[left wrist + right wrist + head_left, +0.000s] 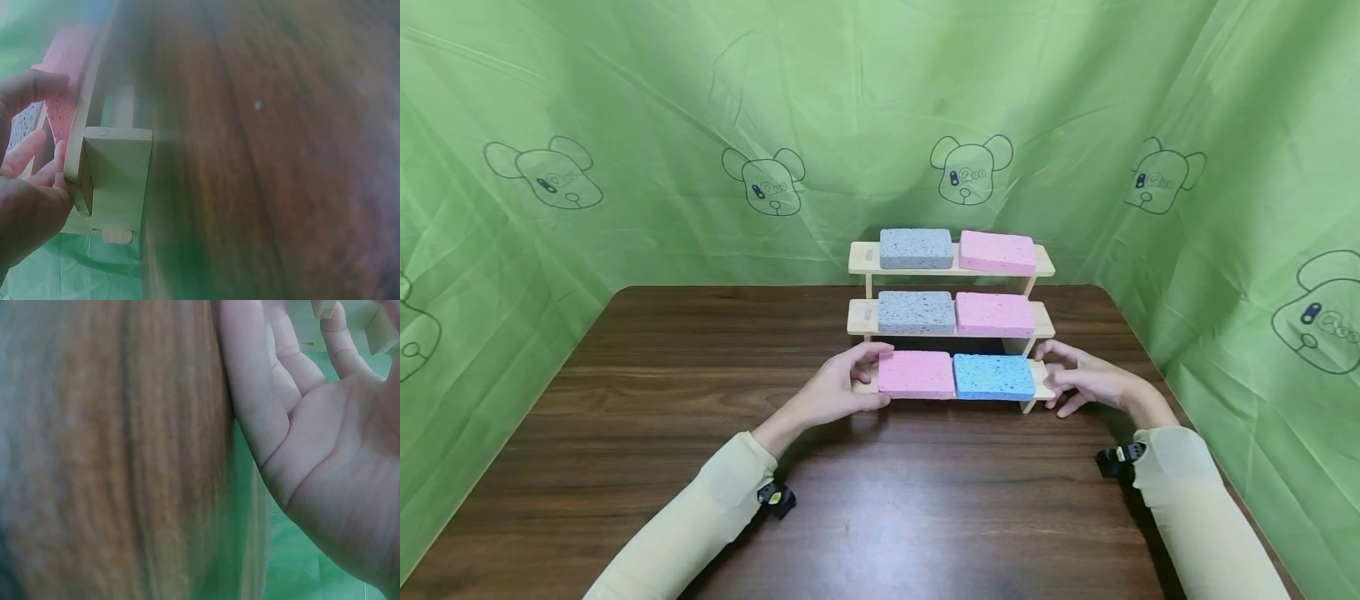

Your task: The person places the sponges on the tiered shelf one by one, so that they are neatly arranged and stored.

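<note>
A wooden three-tier stand (862, 317) bears pairs of sponges. On its lowest tier lie a pink sponge (916, 373) and a bright blue sponge (994, 377), side by side. My left hand (842, 385) grips the left end of that pink sponge, thumb at the front corner and a finger at the back. In the left wrist view, other fingers curl close to the end of the wooden board (78, 165). At the stand's right end, my right hand (1086, 381) has loosely bent fingers around the lowest board's end; the right wrist view shows a fingertip against wood (324, 307).
The middle tier carries a grey-blue sponge (916, 312) and a pink one; the top tier holds another grey-blue sponge (916, 248) beside another pink one. Under the stand is a dark wooden table (700, 375). Green curtains (850, 100) with bear outlines enclose it.
</note>
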`<state>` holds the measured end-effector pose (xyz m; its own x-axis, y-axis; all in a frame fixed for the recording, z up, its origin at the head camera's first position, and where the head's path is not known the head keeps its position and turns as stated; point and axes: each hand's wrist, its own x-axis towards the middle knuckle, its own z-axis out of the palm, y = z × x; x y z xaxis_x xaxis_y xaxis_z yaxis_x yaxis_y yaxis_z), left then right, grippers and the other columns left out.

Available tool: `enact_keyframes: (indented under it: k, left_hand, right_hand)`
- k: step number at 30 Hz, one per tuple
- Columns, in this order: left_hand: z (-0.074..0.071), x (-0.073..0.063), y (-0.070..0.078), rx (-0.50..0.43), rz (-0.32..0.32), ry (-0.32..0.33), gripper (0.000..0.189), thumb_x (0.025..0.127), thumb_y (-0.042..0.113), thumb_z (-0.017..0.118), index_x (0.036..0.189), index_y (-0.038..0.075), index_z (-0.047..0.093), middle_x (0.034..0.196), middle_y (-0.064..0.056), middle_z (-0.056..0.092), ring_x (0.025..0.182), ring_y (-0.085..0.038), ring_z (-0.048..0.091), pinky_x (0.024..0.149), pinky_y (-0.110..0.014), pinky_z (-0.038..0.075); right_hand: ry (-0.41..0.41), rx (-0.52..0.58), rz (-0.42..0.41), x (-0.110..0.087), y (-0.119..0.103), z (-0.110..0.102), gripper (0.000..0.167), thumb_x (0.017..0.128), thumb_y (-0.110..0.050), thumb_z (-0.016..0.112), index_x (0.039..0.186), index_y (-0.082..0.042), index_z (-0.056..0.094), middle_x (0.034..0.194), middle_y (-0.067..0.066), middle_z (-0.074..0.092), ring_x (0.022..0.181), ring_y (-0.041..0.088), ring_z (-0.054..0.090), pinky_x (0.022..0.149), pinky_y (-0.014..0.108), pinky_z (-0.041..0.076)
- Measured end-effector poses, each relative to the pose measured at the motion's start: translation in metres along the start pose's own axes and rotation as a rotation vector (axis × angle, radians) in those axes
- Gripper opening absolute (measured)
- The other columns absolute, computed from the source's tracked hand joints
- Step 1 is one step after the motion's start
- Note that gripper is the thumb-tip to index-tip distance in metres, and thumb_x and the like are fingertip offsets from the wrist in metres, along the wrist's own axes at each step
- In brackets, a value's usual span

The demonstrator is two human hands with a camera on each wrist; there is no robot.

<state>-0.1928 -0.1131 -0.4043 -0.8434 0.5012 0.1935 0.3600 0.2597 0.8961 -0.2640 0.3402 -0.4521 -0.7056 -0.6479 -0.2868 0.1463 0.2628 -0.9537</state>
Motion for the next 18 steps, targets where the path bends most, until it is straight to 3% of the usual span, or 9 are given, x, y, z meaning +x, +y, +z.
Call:
enact_keyframes:
  k: [5, 7, 10, 13, 15, 18]
  left_hand:
    - [-0.003, 0.003, -0.019, -0.030, -0.018, -0.022, 0.070, 0.080, -0.003, 0.082, 0.143, -0.003, 0.050, 0.138, -0.022, 0.057, 0.108, -0.043, 0.060, 0.097, -0.056, 0.048]
    - [-0.009, 0.002, -0.022, -0.029, -0.024, -0.042, 0.068, 0.082, 0.003, 0.083, 0.143, 0.001, 0.052, 0.139, -0.018, 0.058, 0.114, -0.039, 0.060, 0.097, -0.052, 0.051]
    - [-0.023, -0.005, -0.017, 0.023, 0.015, -0.045, 0.060, 0.086, 0.009, 0.082, 0.140, 0.004, 0.057, 0.138, -0.013, 0.060, 0.117, -0.036, 0.062, 0.094, -0.049, 0.054]
    - [-0.042, -0.013, -0.008, 0.175, 0.132, 0.021, 0.051, 0.087, 0.009, 0.082, 0.134, 0.006, 0.062, 0.134, -0.010, 0.062, 0.117, -0.031, 0.062, 0.095, -0.046, 0.054]
    - [-0.056, -0.021, -0.003, 0.281, 0.199, 0.105, 0.048, 0.086, 0.009, 0.082, 0.131, 0.008, 0.065, 0.134, -0.008, 0.063, 0.116, -0.026, 0.062, 0.095, -0.042, 0.054]
    - [-0.076, -0.033, 0.000, 0.452, 0.267, 0.250, 0.045, 0.086, 0.011, 0.082, 0.128, 0.012, 0.068, 0.135, -0.005, 0.062, 0.120, -0.022, 0.060, 0.099, -0.039, 0.051]
  right_hand:
    - [0.045, -0.120, 0.005, -0.004, -0.015, 0.007, 0.035, 0.100, -0.005, 0.054, 0.130, -0.011, 0.038, 0.107, 0.021, 0.060, 0.086, 0.036, 0.067, 0.069, 0.054, 0.060]
    - [0.080, -0.234, -0.003, -0.010, -0.027, 0.011, 0.033, 0.100, -0.007, 0.058, 0.129, -0.005, 0.041, 0.107, 0.022, 0.059, 0.086, 0.037, 0.066, 0.069, 0.054, 0.060]
    - [0.177, -0.479, -0.067, -0.020, -0.048, 0.015, 0.027, 0.099, -0.010, 0.062, 0.122, -0.002, 0.051, 0.107, 0.019, 0.062, 0.086, 0.036, 0.066, 0.070, 0.049, 0.060]
    - [0.354, -0.795, -0.181, -0.026, -0.063, 0.018, 0.017, 0.098, -0.012, 0.065, 0.113, -0.005, 0.061, 0.105, 0.013, 0.068, 0.092, 0.034, 0.067, 0.075, 0.048, 0.056]
    - [0.498, -0.959, -0.241, -0.027, -0.067, 0.020, 0.015, 0.098, -0.015, 0.066, 0.110, -0.007, 0.065, 0.105, 0.011, 0.070, 0.098, 0.034, 0.066, 0.080, 0.052, 0.052]
    - [0.680, -1.058, -0.306, -0.028, -0.065, 0.023, 0.021, 0.098, -0.019, 0.067, 0.114, -0.006, 0.067, 0.118, 0.016, 0.068, 0.115, 0.041, 0.059, 0.093, 0.061, 0.043]
